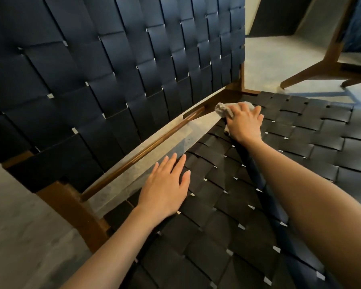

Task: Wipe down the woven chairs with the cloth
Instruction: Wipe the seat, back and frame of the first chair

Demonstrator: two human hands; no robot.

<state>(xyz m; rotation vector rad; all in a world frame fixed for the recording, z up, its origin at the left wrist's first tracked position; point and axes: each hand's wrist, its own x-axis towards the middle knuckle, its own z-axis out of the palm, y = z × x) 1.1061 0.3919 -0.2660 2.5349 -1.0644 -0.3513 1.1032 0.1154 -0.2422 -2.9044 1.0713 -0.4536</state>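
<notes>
A chair of dark woven straps fills the view: its backrest [117, 76] rises at the left and its seat [279, 163] spreads to the right, on a brown wooden frame [133, 157]. My right hand [245, 124] holds a bunched grey cloth [223, 109] against the seat's far back corner, near the gap under the backrest. My left hand [165, 186] lies flat with straight fingers on the seat's back edge, nearer to me.
A second chair with wooden legs [313, 69] and blue weave stands at the upper right on the pale floor [269, 55]. Grey floor shows through the gap behind the seat and at the lower left.
</notes>
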